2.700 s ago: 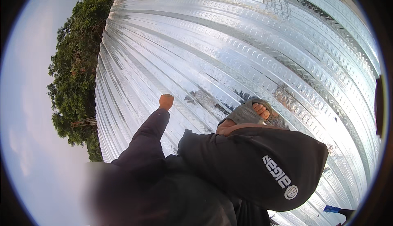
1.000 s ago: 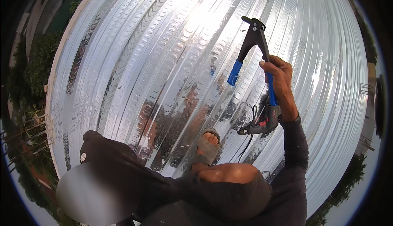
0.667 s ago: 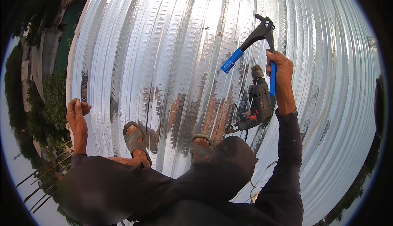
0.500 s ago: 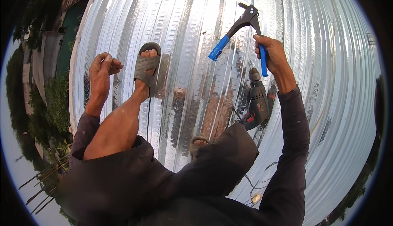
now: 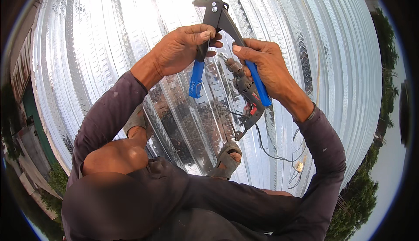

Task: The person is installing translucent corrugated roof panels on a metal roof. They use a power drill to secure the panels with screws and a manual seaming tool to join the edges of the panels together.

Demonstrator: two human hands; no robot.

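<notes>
A hand riveter [image 5: 214, 12] with a black metal head and two blue-sleeved handles is held up over the shiny ribbed metal sheeting. My left hand [image 5: 179, 49] has its thumb and fingers closed on the riveter's left black arm, above the blue sleeve. Around the right handle, near the top of its blue grip, the fingers of my right hand [image 5: 271, 70] are wrapped. The handles stand spread apart. Beneath my right hand a dark power drill [image 5: 244, 86] with red parts lies on the sheeting, partly covered by that hand.
Ribbed metal sheeting [image 5: 109, 36] extends all around, its left edge beside lower buildings and plants. A cable [image 5: 279, 158] runs from near the drill to a small yellowish connector [image 5: 300, 166]. My sandalled foot [image 5: 227, 160] rests below the drill. Trees [image 5: 362, 197] stand beyond the right edge.
My left hand has come from the far left to grip the riveter's left arm. My right hand and the riveter have moved left in view, and the view has turned.
</notes>
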